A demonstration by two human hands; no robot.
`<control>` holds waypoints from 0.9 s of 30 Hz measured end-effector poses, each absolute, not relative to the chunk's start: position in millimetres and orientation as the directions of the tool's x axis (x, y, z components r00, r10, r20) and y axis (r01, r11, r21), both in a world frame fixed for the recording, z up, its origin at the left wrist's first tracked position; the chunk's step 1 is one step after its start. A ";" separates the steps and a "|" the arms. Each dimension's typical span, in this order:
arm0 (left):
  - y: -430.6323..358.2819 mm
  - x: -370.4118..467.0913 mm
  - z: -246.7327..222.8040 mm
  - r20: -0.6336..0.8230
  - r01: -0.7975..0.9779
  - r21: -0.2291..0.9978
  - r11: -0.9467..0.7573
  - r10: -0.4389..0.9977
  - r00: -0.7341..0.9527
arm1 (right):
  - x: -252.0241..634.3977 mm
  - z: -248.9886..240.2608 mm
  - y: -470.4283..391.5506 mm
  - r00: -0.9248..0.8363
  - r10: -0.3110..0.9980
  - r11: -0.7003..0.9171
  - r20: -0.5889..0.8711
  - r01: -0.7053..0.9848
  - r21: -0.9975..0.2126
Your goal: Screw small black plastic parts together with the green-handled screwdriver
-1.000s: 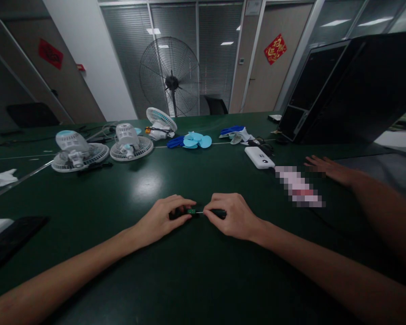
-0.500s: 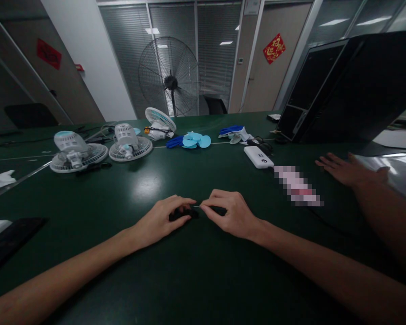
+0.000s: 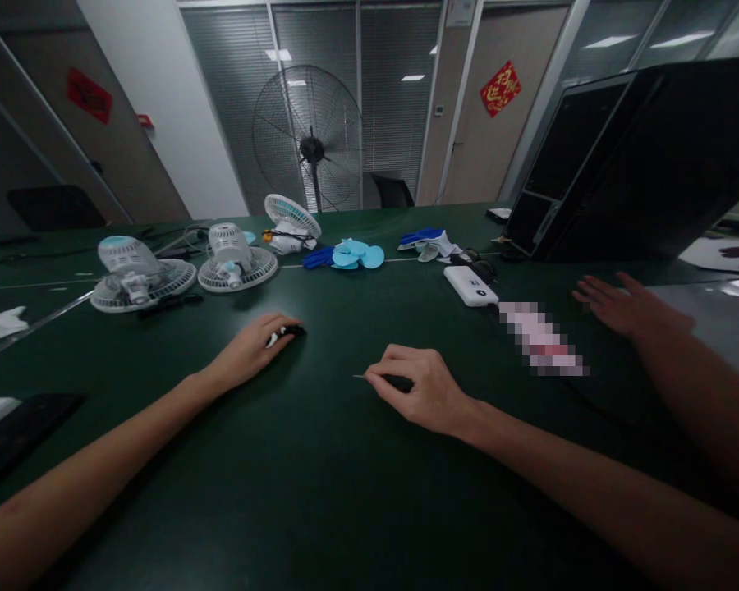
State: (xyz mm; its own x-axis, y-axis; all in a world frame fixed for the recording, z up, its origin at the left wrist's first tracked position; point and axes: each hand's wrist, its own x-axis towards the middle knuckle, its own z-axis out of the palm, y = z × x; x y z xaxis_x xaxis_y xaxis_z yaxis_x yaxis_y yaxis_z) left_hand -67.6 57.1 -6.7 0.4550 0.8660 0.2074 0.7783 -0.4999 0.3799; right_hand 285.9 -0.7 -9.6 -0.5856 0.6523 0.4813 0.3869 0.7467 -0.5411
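In the head view, shows the dark green table (image 3: 320, 501) running out of frame at the bottom and ending beyond the hands at a far edge, before a standing fan (image 3: 311, 148) and a chair (image 3: 392, 191). Leaves room for moving crosswise between the two hands, well apart, and forward toward the pale seam (image 3: 391, 260). Grasps in the left hand (image 3: 255, 349), left of the middle, a small black-and-white object (image 3: 293, 330), fingers curled over and partly hiding it. Points the visible dark end rightward and slightly away, long axis nearly crosswise. Pinches in the right hand (image 3: 419, 386), right of the middle, a thin-shafted tool (image 3: 400, 383) by the dark handle, between thumb and fingers. Aims the bare shaft leftward, long axis nearly crosswise; impossible to tell whether touching the table at the tip. Includes, past the left hand, a white fan (image 3: 139, 279) and a second fan (image 3: 237, 267) resting on round grilles, then a third fan (image 3: 289, 222) tilted, light-blue blades (image 3: 358, 254) beside a blue glove (image 3: 317, 258), and blue-and-white gloves (image 3: 428, 244). Hems in the right side with a white device (image 3: 471, 286), a pixelated pinkish item (image 3: 535, 332), another person's hand (image 3: 616, 305) and a big black box (image 3: 646, 164).
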 end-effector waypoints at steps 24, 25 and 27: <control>103.5 -172.9 3.1 -0.125 0.935 0.353 0.032 0.992 0.014 | 288.0 -8.2 -1.0 -0.608 0.646 0.750 0.462 0.394 -0.532; 103.4 -174.2 4.2 -0.134 0.936 0.349 0.041 0.991 0.006 | 288.0 -8.2 -0.9 -0.608 0.646 0.749 0.462 0.389 -0.535; 100.9 -175.3 7.3 -0.153 0.942 0.332 0.054 0.988 -0.003 | 287.6 -8.0 -0.6 -0.610 0.644 0.749 0.461 0.383 -0.540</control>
